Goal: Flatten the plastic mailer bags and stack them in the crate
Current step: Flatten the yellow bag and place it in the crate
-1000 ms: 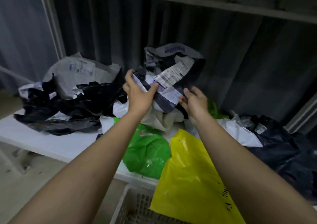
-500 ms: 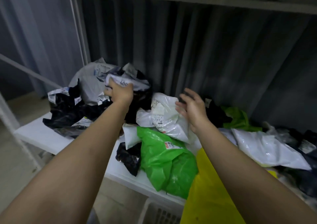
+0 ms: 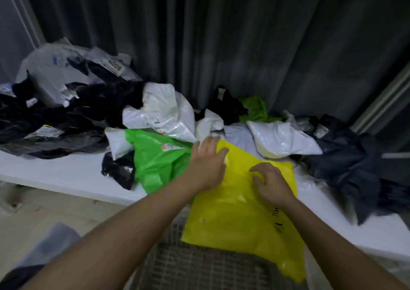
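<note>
A yellow mailer bag [image 3: 239, 214] lies flat over the table's front edge and hangs above the grey mesh crate [image 3: 195, 267] below. My left hand [image 3: 207, 162] rests on its top left corner, fingers spread. On the bag's upper right lies my right hand [image 3: 269, 182], fingers curled down and apart. Neither hand grips anything. A crumpled green bag [image 3: 155, 158] lies just left of the yellow one, and a white bag [image 3: 162, 112] sits behind it.
On the white table [image 3: 57, 174], black and grey crumpled bags [image 3: 55, 112] pile up at the left. A white bag [image 3: 281, 141], a dark navy bag [image 3: 346, 163] and a green scrap [image 3: 257, 110] lie at the right. Grey curtains hang behind.
My left hand let go of the black-and-white bag on the left pile. Both hands came down onto the yellow bag. The view tilted downward.
</note>
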`<action>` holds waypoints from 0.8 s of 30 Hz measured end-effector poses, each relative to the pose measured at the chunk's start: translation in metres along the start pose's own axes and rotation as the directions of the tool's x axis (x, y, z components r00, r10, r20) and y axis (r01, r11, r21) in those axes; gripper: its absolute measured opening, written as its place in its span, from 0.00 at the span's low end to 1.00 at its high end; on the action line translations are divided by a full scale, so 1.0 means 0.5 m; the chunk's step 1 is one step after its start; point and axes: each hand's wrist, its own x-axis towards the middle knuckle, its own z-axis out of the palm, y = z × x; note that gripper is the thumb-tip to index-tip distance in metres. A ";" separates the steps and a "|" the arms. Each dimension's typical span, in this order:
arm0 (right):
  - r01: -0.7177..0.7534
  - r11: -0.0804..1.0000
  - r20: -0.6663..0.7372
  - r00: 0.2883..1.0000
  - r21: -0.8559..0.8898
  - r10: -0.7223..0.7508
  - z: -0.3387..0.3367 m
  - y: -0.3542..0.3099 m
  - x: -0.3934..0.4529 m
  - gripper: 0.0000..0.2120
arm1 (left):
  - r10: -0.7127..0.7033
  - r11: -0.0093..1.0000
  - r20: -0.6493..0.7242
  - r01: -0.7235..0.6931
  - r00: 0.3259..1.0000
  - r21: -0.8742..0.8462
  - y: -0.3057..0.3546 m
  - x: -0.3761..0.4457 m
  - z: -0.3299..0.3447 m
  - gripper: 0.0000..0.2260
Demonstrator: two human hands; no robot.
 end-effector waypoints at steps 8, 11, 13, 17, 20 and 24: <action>-0.259 0.958 -0.207 0.951 -0.122 0.231 0.016 0.134 -0.002 0.34 | -0.247 0.966 0.213 0.221 0.945 0.135 0.070 0.084 0.181 0.27; -0.433 0.893 -0.237 0.886 -0.121 0.398 0.003 0.164 0.034 0.29 | -0.328 0.940 0.060 0.320 0.943 0.119 0.049 0.132 0.190 0.25; -0.473 0.873 -0.243 0.867 -0.120 0.436 0.006 0.176 0.053 0.29 | -0.412 0.910 0.046 0.409 0.910 0.072 0.025 0.156 0.191 0.25; -0.394 0.912 -0.339 0.847 0.116 0.409 0.026 0.210 0.074 0.22 | -0.446 0.878 0.106 0.457 0.889 -0.141 -0.015 0.182 0.197 0.18; -0.326 0.908 -0.384 0.828 0.264 0.409 0.027 0.216 0.068 0.22 | -0.443 0.856 0.032 0.433 0.896 -0.281 -0.025 0.184 0.196 0.13; -0.319 0.912 -0.373 0.838 0.257 0.398 0.027 0.216 0.074 0.24 | -0.449 0.889 -0.047 0.440 0.892 -0.127 -0.006 0.189 0.209 0.19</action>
